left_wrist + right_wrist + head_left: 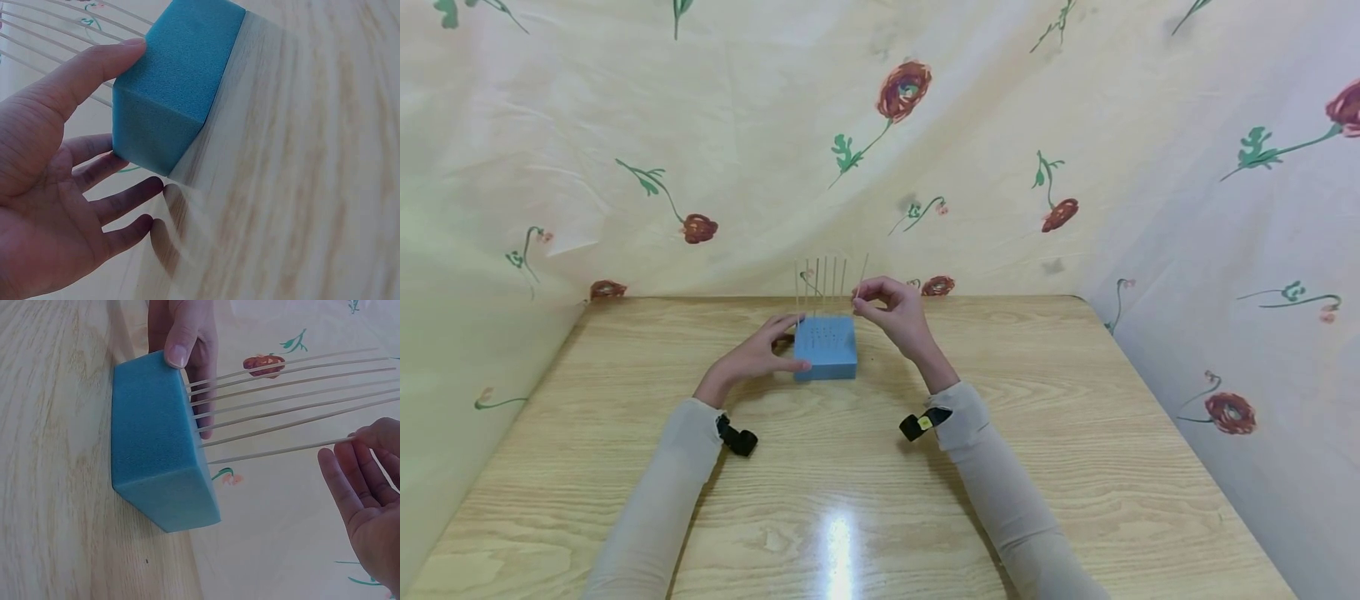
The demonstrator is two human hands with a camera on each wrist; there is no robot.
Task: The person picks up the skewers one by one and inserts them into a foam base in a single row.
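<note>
A blue foam block [824,372] sits on the table, its top dotted with small holes. Several thin wooden sticks [300,396] stand in a row along its far edge. My left hand [752,357] holds the block at its left side; in the left wrist view, the thumb [119,56] rests on the upper edge while other fingers reach around the side. Between thumb and fingertips, my right hand [898,317] pinches one more wooden stick [281,452]. That stick's lower tip meets the block's top near the far right corner, and in the head view it tilts slightly right.
The wood-grain table [1060,467] stretches out on both sides of the block. Behind it hangs a pale flowered cloth [760,108], close beyond the sticks. Black wrist cameras are strapped over both sleeves [992,467].
</note>
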